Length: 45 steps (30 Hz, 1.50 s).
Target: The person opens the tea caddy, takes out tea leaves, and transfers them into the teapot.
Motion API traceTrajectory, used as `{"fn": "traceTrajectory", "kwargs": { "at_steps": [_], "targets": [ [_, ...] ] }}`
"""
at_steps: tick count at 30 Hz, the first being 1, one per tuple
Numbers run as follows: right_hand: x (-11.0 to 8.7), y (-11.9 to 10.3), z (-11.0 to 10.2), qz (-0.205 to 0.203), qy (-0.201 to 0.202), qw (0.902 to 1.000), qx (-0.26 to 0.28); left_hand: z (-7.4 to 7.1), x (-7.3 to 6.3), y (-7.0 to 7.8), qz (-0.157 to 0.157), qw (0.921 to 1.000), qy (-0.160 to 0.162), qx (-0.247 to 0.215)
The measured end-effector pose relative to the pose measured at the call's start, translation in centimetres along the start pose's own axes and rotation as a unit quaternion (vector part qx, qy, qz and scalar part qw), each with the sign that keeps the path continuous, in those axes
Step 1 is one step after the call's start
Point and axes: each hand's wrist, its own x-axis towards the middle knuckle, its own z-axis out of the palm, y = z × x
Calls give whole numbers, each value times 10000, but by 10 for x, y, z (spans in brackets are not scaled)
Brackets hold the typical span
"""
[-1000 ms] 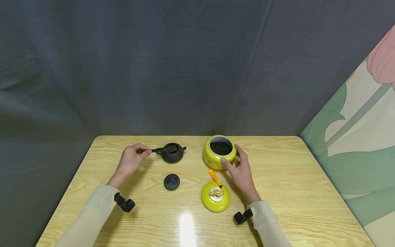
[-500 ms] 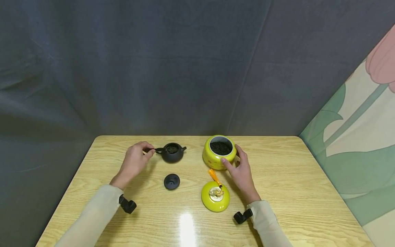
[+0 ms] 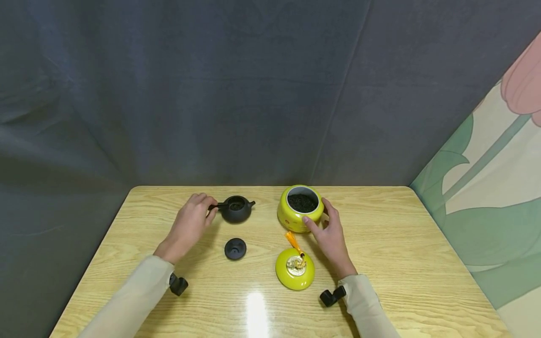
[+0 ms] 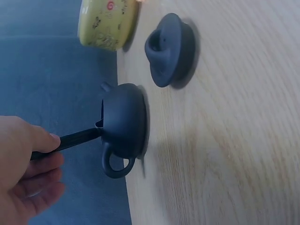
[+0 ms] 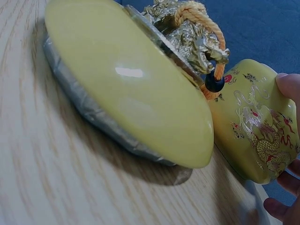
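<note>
My left hand pinches the dark handle of a slim tea scoop between thumb and fingers. The scoop's far end dips into the mouth of a small black teapot, whose loop handle faces the hand. Some tea leaves show inside the pot. My right hand grips the right side of a round yellow tea jar, printed with a dragon, thumb at the front. Dark tea leaves lie in the jar, which tilts towards me.
The black teapot lid lies in front of the pot. Before the jar rests its yellow lid, with a gold knob and an orange tassel. A dark curtain hangs behind the wooden table.
My left hand has moved right, closer to the teapot, and its back has turned upward as the scoop goes further in. My right hand and the jar have stayed put.
</note>
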Motion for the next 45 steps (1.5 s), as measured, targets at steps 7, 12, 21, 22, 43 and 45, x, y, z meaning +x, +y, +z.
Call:
{"fn": "traceTrajectory", "kwargs": {
  "at_steps": [7,12,21,22,43,45],
  "targets": [
    [1,2,1,-5,-3,10000,8,4,-2,1,615,9967,255,468],
    [1,3,1,-1,-15,10000,-1,6,-3,1,893,9927,514,633],
    [2,5,1,15,-34,10000,-40,0,-3,0,1008,9899,833,540],
    [3,5,1,13,-36,10000,-41,0,-3,0,998,9900,838,535],
    [4,4,1,15,-35,10000,17,-6,-8,-4,-60,9967,745,-305],
    [4,4,1,15,-33,10000,25,-6,-8,-5,-199,9964,717,-399]
  ]
}}
